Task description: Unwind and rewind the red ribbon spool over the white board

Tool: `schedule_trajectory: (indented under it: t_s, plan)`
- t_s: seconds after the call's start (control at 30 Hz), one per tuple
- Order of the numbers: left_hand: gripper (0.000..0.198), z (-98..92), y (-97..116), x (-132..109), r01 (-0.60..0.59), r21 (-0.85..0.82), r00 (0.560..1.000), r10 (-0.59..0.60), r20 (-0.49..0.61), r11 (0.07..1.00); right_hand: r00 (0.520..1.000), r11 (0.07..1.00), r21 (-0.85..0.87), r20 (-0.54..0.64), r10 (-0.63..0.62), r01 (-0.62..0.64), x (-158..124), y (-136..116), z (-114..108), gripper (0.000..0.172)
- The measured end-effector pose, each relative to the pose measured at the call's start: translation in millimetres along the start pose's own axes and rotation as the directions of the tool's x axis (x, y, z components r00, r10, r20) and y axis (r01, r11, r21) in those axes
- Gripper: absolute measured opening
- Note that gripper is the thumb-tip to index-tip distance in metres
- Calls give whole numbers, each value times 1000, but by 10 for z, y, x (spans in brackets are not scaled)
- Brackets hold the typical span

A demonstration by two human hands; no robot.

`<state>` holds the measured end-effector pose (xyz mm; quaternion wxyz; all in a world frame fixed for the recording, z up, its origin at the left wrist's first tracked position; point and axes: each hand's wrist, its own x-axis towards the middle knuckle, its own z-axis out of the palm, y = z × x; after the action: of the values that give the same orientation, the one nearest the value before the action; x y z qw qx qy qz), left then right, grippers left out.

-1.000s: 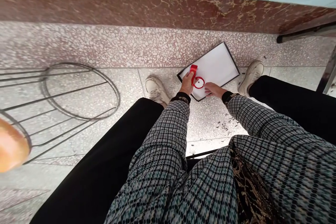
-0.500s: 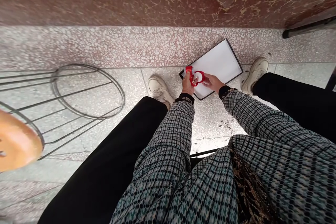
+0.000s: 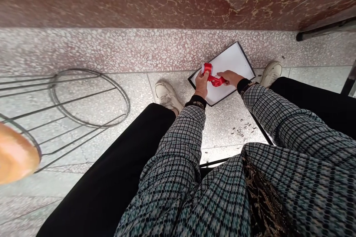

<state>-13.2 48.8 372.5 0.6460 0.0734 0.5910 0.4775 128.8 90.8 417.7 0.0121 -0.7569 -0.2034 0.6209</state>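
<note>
Both my hands are over a white board with a black frame [image 3: 233, 59], which lies tilted on the floor between my feet. My left hand [image 3: 201, 84] grips the rounded end of a red plastic object [image 3: 214, 76] against the board. My right hand [image 3: 229, 77] holds the object's narrower red part, pinching it with the fingers. The exact kind of object is hard to tell, since my fingers hide part of it. My checked sleeves run back from both wrists.
My white sneakers [image 3: 167, 96] stand on the terrazzo floor [image 3: 83, 52] beside the board, below a red marble skirting [image 3: 167, 7]. A wire stool frame [image 3: 89, 98] with an orange seat [image 3: 13, 153] is to the left. Small grey scraps [image 3: 240, 129] lie below the board.
The red ring between my hands no longer shows as an open loop. The red object has turned and now stretches from my left hand to my right, higher on the board.
</note>
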Motion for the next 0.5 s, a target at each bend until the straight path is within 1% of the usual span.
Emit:
schedule_trajectory:
  t_s: [0.07,0.13,0.2,0.3,0.37,0.43,0.5]
  plan:
    - [36,33,-22,-6,26,-18,1000,-26,0,999,997,997,-5,15,79,-79,-10,-100,-75,37]
    - [39,57,-45,-29,55,-51,998,-57,-28,997,989,990,-7,49,140,-140,-35,-152,-117,41]
    - [39,73,-55,-53,70,-81,996,-74,-53,994,972,979,11,128,199,-202,-67,-150,-133,40]
    - [33,102,-32,-80,53,-103,996,-60,-70,993,929,950,86,253,270,-299,-115,-81,-121,34]
    - [28,135,-3,-98,32,-89,998,-37,-60,996,923,940,133,274,271,-315,-139,-30,-90,28]
    - [23,180,20,-126,17,-48,999,-18,-32,999,934,942,161,259,247,-294,-152,1,-49,22]
    - [22,227,33,-164,18,-11,1000,-18,-15,1000,951,950,185,229,209,-253,-156,14,-10,20]
